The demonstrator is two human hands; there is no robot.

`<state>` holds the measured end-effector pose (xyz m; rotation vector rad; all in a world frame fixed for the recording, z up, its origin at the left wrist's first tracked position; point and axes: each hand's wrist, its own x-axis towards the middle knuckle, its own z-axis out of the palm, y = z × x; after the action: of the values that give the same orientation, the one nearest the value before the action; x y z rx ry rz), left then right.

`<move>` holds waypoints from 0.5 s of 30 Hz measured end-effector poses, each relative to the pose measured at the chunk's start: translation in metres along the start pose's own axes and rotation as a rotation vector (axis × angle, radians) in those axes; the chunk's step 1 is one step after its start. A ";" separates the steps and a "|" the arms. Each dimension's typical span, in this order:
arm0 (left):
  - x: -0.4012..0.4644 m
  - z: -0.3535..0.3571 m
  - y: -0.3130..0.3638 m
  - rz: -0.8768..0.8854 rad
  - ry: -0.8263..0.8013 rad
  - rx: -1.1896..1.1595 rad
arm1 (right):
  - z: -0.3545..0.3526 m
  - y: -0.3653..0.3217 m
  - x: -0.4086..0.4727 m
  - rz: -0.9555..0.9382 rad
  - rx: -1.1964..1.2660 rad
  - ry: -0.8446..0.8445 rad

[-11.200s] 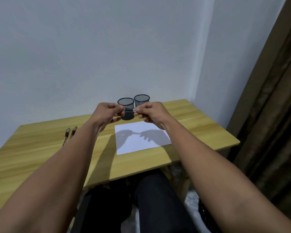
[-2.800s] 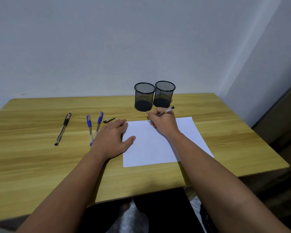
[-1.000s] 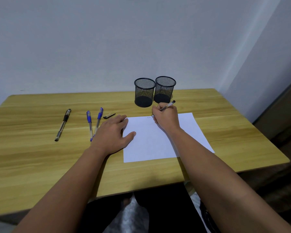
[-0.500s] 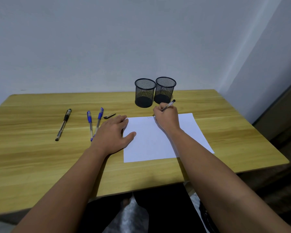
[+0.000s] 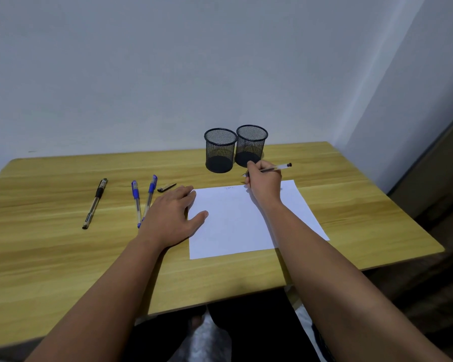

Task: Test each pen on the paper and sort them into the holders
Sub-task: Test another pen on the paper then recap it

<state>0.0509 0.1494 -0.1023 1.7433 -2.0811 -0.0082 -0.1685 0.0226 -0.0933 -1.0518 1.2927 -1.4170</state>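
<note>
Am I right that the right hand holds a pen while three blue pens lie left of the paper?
Not quite: the head view shows two blue pens, plus one black pen. The right hand does hold a pen, and they lie left of the paper.

A plain study or office corner: a light wooden desk (image 5: 63, 257) stands against bare white walls (image 5: 168, 61), carrying two black mesh pen holders (image 5: 220, 150), a white sheet of paper (image 5: 236, 226) and several pens (image 5: 94, 202).

Matt wood-grain table (image 5: 351, 184), smooth white paper sheet (image 5: 236, 226), black wire-mesh holders (image 5: 219, 150), clear plastic pen (image 5: 277, 167).
</note>
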 end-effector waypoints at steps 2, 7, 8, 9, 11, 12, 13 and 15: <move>0.000 0.000 -0.001 0.000 0.002 0.000 | 0.000 -0.001 0.001 0.019 0.035 0.003; 0.000 0.002 -0.003 0.017 0.019 -0.006 | -0.001 -0.004 0.000 0.041 0.064 -0.027; 0.000 0.001 -0.002 0.013 0.018 -0.011 | 0.000 -0.004 0.000 0.043 0.054 -0.057; 0.000 0.000 -0.002 0.008 0.012 -0.017 | 0.001 -0.005 -0.002 0.048 0.040 -0.094; 0.000 -0.003 -0.001 -0.011 -0.008 -0.044 | 0.004 -0.012 -0.006 0.066 0.015 -0.182; 0.000 -0.004 0.000 -0.022 -0.014 -0.069 | 0.005 -0.017 -0.009 0.074 0.006 -0.213; 0.001 -0.005 -0.001 -0.035 -0.013 -0.102 | 0.005 -0.024 -0.011 0.071 -0.003 -0.234; 0.003 -0.009 -0.001 -0.073 0.013 -0.168 | 0.005 -0.036 -0.014 0.036 0.000 -0.249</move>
<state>0.0546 0.1490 -0.0935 1.7120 -1.9459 -0.1873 -0.1631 0.0364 -0.0570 -1.1597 1.1251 -1.2162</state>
